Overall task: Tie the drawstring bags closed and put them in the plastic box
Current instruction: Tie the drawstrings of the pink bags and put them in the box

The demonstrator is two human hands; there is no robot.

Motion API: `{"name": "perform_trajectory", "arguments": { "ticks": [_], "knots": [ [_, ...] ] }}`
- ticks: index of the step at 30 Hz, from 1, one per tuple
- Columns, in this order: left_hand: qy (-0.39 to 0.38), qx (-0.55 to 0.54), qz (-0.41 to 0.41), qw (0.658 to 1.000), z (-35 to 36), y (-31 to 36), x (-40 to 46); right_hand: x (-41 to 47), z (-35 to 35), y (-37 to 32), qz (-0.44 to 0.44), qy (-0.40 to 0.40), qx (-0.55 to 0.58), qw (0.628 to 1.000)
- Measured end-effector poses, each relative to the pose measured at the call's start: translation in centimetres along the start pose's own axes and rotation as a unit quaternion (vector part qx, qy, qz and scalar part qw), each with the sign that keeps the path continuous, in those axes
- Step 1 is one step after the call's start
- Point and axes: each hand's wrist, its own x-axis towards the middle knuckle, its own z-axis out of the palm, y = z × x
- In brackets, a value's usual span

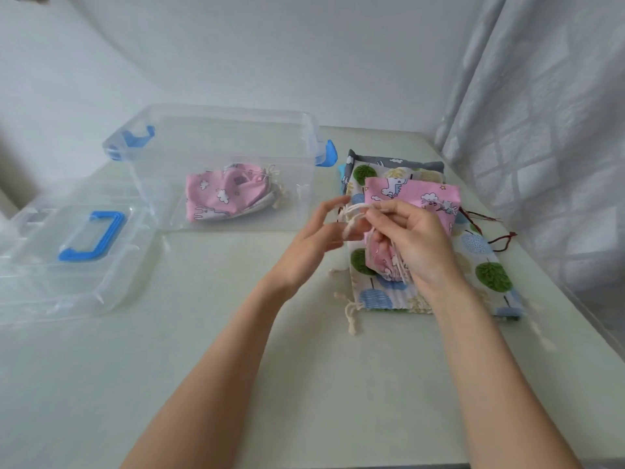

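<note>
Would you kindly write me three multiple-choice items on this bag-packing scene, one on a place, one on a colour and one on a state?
1. Where does the box lid lie?
A. On the table, left of the plastic box
B. On top of the box
C. Under the bag pile

2. What colour is the lid's handle?
A. Red
B. Blue
C. Green

3. What is the state of the plastic box?
A. Closed and latched
B. Open and empty
C. Open, with a pink bag inside

Answers:
1 A: the lid rests flat on the table beside the box.
2 B: the handle is bright blue, like the box latches.
3 C: the pink bag in the box shows through the clear wall, and no lid is on.
</note>
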Motion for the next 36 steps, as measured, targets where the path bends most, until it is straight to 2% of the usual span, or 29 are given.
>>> {"name": "perform_trajectory", "arguments": {
  "ticks": [3,7,10,12,14,18,22,25,29,32,34,36],
  "knots": [
    [-0.099,-0.015,-0.001,0.995,1.7,-0.7,-0.1,-0.3,-1.9,-0.6,0.021,-0.068,0.045,0.996],
    [-0.085,-0.001,0.011,0.996,2.6,-0.9,0.1,-0.9,-4.9,-0.2,-0.003,-0.128,-0.018,0.992],
    [-0.028,-0.004,0.018,0.999,1.9,-0.7,0.4,-1.0,-6.4,1.1,-0.077,-0.087,-0.103,0.988],
    [-0.028,-0.012,0.000,1.000,1.6,-0.8,0.4,-0.8,-6.6,2.1,-0.173,-0.024,-0.220,0.960],
    [-0.041,0.007,-0.029,0.999,1.7,-1.0,0.4,-0.7,-6.2,2.6,-0.256,0.002,-0.289,0.923],
    [-0.057,0.046,-0.021,0.997,2.1,-1.5,0.3,-1.1,-5.2,2.5,-0.310,-0.015,-0.319,0.895],
    [-0.073,0.070,0.014,0.995,2.3,-1.4,0.2,-1.2,-4.8,2.7,-0.326,-0.016,-0.310,0.893],
    [-0.028,0.064,0.028,0.997,2.1,-1.5,0.3,-1.3,-4.6,2.7,-0.320,-0.022,-0.290,0.902],
    [0.107,0.083,0.043,0.990,0.8,-1.8,0.9,-1.5,-5.1,2.5,-0.273,0.026,-0.252,0.928],
    [0.165,-0.026,0.037,0.985,-0.2,-1.5,1.0,-1.3,-6.0,2.8,-0.244,0.090,-0.242,0.935],
    [0.142,-0.166,0.023,0.976,-0.3,-1.0,1.0,-1.0,-6.5,3.2,-0.217,0.119,-0.252,0.935],
    [0.099,-0.295,0.014,0.950,-0.1,-0.5,1.0,-0.9,-6.7,3.5,-0.181,0.129,-0.250,0.942]
  ]
}}
